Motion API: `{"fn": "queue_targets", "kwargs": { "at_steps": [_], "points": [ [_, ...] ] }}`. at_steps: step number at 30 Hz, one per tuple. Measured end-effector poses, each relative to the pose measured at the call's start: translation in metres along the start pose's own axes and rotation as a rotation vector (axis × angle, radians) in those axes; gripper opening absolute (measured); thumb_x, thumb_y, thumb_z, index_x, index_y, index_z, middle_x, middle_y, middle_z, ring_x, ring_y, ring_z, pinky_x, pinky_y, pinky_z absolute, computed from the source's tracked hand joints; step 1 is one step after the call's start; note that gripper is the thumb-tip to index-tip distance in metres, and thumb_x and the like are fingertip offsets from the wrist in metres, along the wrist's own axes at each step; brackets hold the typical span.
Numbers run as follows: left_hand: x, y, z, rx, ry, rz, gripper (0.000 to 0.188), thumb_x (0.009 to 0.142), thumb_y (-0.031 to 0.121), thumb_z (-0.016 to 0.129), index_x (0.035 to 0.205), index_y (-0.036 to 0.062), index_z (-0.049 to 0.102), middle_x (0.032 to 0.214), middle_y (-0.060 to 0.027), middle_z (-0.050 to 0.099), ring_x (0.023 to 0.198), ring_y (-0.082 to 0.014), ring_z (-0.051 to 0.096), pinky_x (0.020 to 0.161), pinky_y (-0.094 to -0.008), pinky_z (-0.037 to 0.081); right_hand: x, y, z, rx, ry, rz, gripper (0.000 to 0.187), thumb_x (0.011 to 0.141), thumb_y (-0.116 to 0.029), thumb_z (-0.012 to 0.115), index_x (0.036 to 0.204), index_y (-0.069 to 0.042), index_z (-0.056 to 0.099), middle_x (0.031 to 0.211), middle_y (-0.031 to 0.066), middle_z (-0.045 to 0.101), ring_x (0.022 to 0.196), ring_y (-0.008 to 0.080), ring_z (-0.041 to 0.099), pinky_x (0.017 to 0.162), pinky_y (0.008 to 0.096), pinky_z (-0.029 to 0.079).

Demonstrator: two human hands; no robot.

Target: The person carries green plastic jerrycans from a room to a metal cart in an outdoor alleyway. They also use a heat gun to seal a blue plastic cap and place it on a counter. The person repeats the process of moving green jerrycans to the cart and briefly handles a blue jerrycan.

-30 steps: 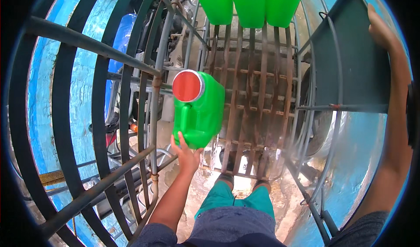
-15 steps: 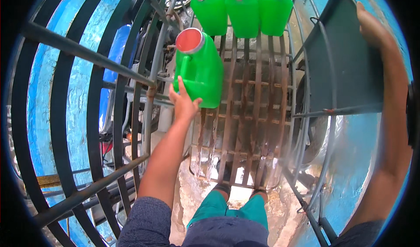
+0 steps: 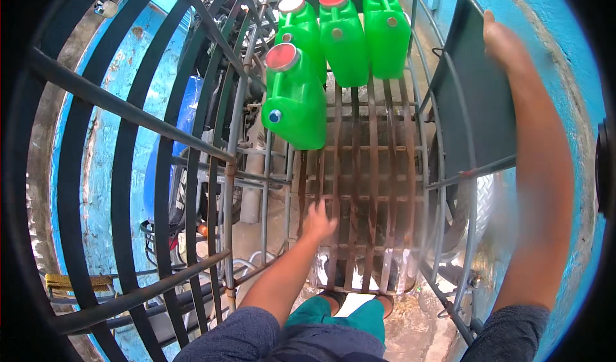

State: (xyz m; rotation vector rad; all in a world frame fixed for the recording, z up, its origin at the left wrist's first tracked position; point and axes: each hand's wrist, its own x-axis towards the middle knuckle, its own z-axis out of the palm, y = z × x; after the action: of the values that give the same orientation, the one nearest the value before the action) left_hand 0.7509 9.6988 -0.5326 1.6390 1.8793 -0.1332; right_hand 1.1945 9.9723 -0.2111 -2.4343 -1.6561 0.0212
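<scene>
Two bare hands show. The left hand point(image 3: 319, 221), near the middle of the frame, is empty, its fingers loosely spread above the brown slatted rack point(image 3: 373, 148). The right hand point(image 3: 504, 46), at upper right, touches the top edge of a dark panel point(image 3: 487, 105); how firmly it is closed there I cannot tell. The nearest green jug point(image 3: 298, 115), with a red lid and small blue cap, stands left of upper centre, apart from both hands. Three more green jugs point(image 3: 350, 57) stand behind it, toward the top.
</scene>
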Motion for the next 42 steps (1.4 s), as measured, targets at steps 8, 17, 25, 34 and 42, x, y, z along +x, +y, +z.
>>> {"fn": "queue_targets", "kwargs": {
  "at_steps": [8, 17, 25, 34, 42],
  "points": [
    [-0.137, -0.134, 0.041, 0.015, -0.45, -0.053, 0.074, 0.077, 0.042, 0.068, 0.133, -0.0004, 0.044, 0.13, -0.0283, 0.048, 0.12, -0.0388, 0.049, 0.102, -0.0407, 0.04, -0.006, -0.003, 0.003, -0.113, 0.041, -0.008, 0.048, 0.099, -0.024, 0.017, 0.127, 0.005, 0.044, 0.111, 0.0253, 0.061, 0.104, 0.0415, 0.058, 0.093, 0.0517, 0.042],
    [-0.262, -0.14, 0.02, -0.318, -0.157, -0.293, 0.063, 0.082, 0.037, 0.067, 0.13, -0.0003, 0.047, 0.124, -0.0214, 0.057, 0.109, -0.032, 0.059, 0.092, -0.0396, 0.047, -0.017, -0.019, -0.014, 0.038, -0.012, 0.047, 0.06, 0.099, -0.036, 0.01, 0.127, 0.005, 0.044, 0.116, 0.0277, 0.058, 0.11, 0.0428, 0.055, 0.098, 0.0506, 0.039],
    [-0.43, -0.144, 0.03, -0.459, -0.074, -0.343, 0.065, 0.084, 0.036, 0.064, 0.134, 0.0001, 0.043, 0.128, -0.0228, 0.053, 0.106, -0.0318, 0.06, 0.092, -0.038, 0.047, -0.073, -0.029, -0.001, -0.68, 0.45, -0.487, 0.036, 0.094, -0.022, 0.041, 0.126, -0.007, 0.049, 0.139, 0.0177, 0.043, 0.126, 0.0343, 0.043, 0.103, 0.0483, 0.035],
    [-0.631, -0.2, 0.087, -0.579, -0.044, -0.782, 0.066, 0.085, 0.031, 0.065, 0.137, 0.0, 0.038, 0.127, -0.0205, 0.055, 0.113, -0.0294, 0.058, 0.095, -0.0363, 0.046, -0.458, -0.085, 0.19, -0.462, -0.964, -0.935, 0.048, 0.075, -0.028, 0.064, 0.116, -0.003, 0.063, 0.119, 0.0177, 0.061, 0.114, 0.0312, 0.057, 0.097, 0.0504, 0.04],
    [-0.818, -0.24, 0.22, -1.005, 0.388, -0.878, 0.062, 0.087, 0.023, 0.065, 0.136, -0.0019, 0.037, 0.125, -0.0198, 0.055, 0.112, -0.0274, 0.057, 0.093, -0.0361, 0.047, -0.936, -0.134, 0.166, -0.079, -1.475, -1.873, 0.039, 0.079, -0.027, 0.061, 0.114, -0.01, 0.061, 0.108, 0.0205, 0.063, 0.099, 0.0353, 0.062, 0.083, 0.0443, 0.05]
  ]
}}
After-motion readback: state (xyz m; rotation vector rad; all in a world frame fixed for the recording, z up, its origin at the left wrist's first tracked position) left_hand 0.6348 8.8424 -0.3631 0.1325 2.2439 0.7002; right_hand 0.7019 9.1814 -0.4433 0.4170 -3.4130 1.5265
